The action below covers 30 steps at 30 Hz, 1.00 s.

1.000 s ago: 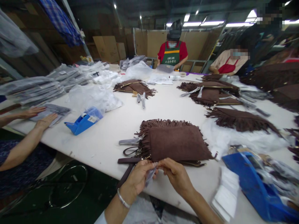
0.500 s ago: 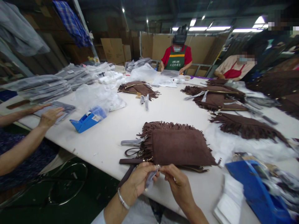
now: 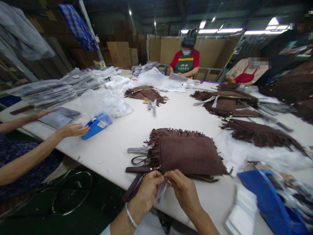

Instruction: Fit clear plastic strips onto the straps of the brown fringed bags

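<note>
My left hand (image 3: 149, 188), with a silver bangle at the wrist, pinches a small piece wrapped in clear plastic (image 3: 160, 192) that hangs below the fingers. My right hand (image 3: 182, 187) meets it at the top, thumb and fingers pressed together; whatever sits between those fingertips is too small to make out. Just beyond both hands a brown fringed bag (image 3: 190, 155) lies flat on the white table (image 3: 114, 130). Its brown strap (image 3: 137, 169) with a gold clasp trails toward the table's front edge. A plastic-wrapped strip (image 3: 139, 149) pokes out from the fringe.
At the left, a co-worker's hand (image 3: 73, 130) touches a blue tape dispenser (image 3: 97, 126). More fringed bags (image 3: 230, 101) lie at the right, above a blue bin (image 3: 269, 199) of wrapped parts and a white stack (image 3: 242, 209). Plastic-wrapped packs (image 3: 49, 93) are piled far left.
My right hand has shifted slightly left, so my fingertips now meet over the wrapped piece. The co-worker's hand at the left has moved from the grey pack to the tape dispenser.
</note>
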Available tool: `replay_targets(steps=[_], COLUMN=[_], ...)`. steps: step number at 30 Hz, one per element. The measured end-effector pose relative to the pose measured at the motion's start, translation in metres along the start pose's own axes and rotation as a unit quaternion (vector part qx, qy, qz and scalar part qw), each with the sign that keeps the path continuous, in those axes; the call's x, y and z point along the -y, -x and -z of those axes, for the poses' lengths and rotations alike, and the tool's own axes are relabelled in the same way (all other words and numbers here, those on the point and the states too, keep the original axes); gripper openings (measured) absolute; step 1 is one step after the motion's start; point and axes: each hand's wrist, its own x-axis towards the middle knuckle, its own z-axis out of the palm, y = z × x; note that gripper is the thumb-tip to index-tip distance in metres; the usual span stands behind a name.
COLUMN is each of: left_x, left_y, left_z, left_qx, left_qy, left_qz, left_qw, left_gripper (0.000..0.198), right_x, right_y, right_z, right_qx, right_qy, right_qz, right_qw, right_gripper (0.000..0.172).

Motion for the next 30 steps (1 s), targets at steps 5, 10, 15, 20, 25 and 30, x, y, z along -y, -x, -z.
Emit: replay_targets(steps=[5,10,15,20,25,30], left_x=[0.008,0.009,0.015,0.022,0.022,0.025], left_y=[0.006,0.012,0.007,0.000,-0.002,-0.006], left_z=[0.000,0.007,0.006,0.002,-0.002,-0.002], left_qx=[-0.018,-0.008,-0.049,-0.064,-0.049,-0.018], left_qy=[-0.038,-0.078,-0.098,-0.016,0.071,0.128], left_qz=[-0.068,-0.070,-0.100,-0.079,-0.047,-0.032], left_qw=[0.997,0.994,0.989,0.995,0.995,0.991], left_gripper=[0.009,0.015,0.017,0.017,0.017,0.013], right_x=[0.005,0.008,0.011,0.010,0.004,0.004], right_y=[-0.007,-0.013,-0.015,-0.013,-0.010,-0.002], right_z=[0.007,0.010,0.012,0.009,0.007,-0.001], right_qx=[0.030,0.053,0.054,0.040,0.021,-0.024], right_qy=[0.012,0.046,0.054,-0.014,-0.092,-0.103], right_qz=[-0.048,-0.081,-0.086,-0.101,-0.100,-0.132], right_qw=[0.998,0.994,0.993,0.994,0.991,0.986], right_gripper=[0.021,0.021,0.025,0.018,0.018,0.013])
